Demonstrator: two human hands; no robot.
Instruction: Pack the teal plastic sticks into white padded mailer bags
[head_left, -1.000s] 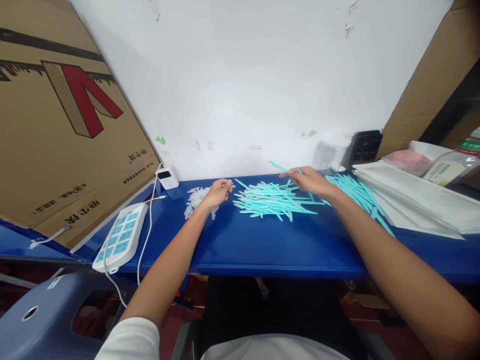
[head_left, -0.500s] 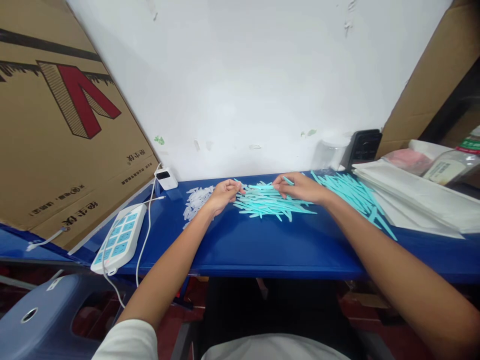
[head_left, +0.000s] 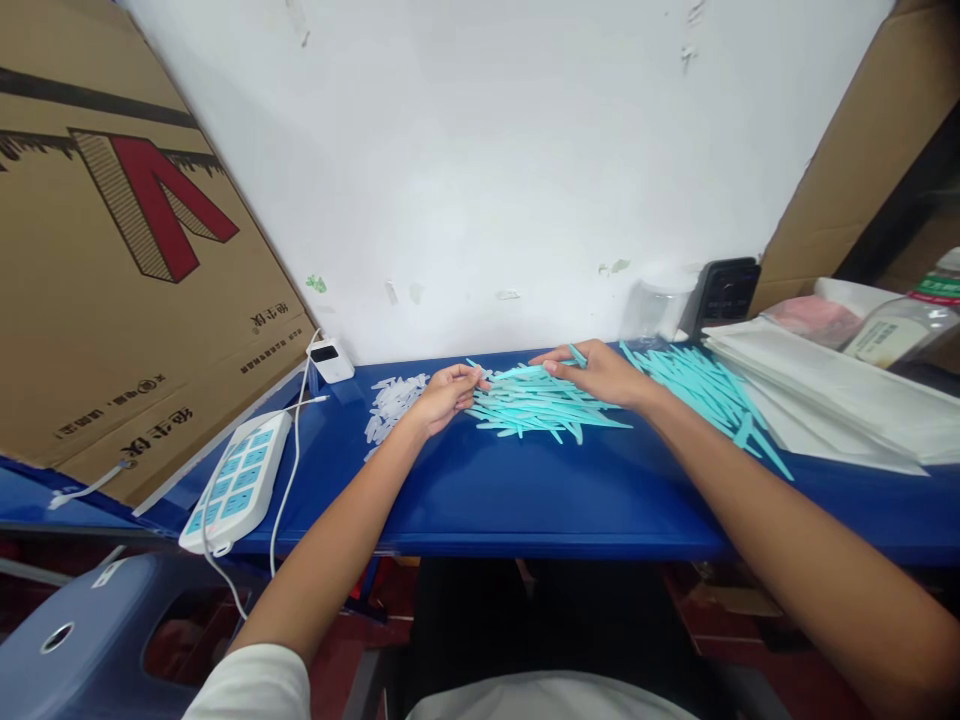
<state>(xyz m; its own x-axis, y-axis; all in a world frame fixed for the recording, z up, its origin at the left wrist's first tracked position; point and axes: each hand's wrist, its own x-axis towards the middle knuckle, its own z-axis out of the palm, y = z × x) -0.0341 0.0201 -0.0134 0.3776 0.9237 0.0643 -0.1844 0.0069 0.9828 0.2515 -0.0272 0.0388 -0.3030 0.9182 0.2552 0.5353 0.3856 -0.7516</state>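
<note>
My left hand (head_left: pixel 448 396) is closed in a pinch beside a pile of small translucent whitish pieces (head_left: pixel 394 402). A small pale piece shows at its fingertips, partly hidden by them. Across from it, my right hand (head_left: pixel 596 372) has its thumb and fingers closed on a thin, tapered turquoise stick (head_left: pixel 529 371), which points left toward the left fingertips. Whether the stick touches the pale piece, I cannot tell. Another short turquoise end (head_left: pixel 577 355) sticks up between the right fingers. Below both hands lies a loose heap of similar turquoise sticks (head_left: pixel 544 408).
A second heap of turquoise sticks (head_left: pixel 705 392) lies to the right, by stacked white sheets (head_left: pixel 825 400). A clear jar (head_left: pixel 664 308) and a dark device (head_left: pixel 726 295) stand behind. A power strip (head_left: pixel 240 480), cables and a cardboard box (head_left: pixel 150 300) are left on the blue table (head_left: pixel 525 500).
My right index finger has stretched out to the left along the stick, and the thumb shows beneath it. My left hand stays almost in place. The view has shifted slightly.
</note>
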